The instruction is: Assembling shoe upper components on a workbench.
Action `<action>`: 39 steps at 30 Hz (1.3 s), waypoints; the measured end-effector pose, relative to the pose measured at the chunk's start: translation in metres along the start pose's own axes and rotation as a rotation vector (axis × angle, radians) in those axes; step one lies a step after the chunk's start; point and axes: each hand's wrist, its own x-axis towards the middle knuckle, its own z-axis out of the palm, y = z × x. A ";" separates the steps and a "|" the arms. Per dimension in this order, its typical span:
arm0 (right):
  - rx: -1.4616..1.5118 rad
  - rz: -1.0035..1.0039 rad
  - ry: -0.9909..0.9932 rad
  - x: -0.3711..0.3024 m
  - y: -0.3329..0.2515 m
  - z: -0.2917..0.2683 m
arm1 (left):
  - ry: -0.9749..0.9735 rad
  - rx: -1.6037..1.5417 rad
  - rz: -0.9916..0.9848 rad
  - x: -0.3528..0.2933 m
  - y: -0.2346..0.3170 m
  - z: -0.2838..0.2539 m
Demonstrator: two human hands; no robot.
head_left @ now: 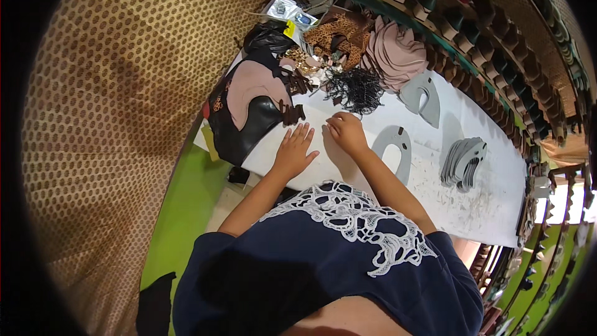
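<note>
My left hand (pixel 295 154) lies flat on the white table (pixel 392 112), fingers stretched out and empty. Its fingertips are just short of a small pile of dark brown strips (pixel 292 113). To its right, my right hand (pixel 348 134) rests on the table with its fingers curled; whatever may be in them is hidden. Beyond it lies a tangle of thin black straps (pixel 356 92). A grey U-shaped cut piece (pixel 403 162) sits partly behind my right forearm. Left of the strips, a pale pink curved piece (pixel 249 87) lies over black shiny material (pixel 258 121).
Farther back are leopard-print pieces (pixel 339 36) and fanned pink pieces (pixel 398 56). At right lie another grey piece (pixel 423 99) and a grey stack (pixel 463 163). Shoe racks (pixel 460 31) run along the table's far right side. A patterned gold curtain (pixel 124 99) hangs at left.
</note>
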 end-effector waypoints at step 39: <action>-0.089 -0.088 0.299 -0.030 -0.024 -0.042 | -0.149 -1.397 -0.395 0.074 0.024 0.007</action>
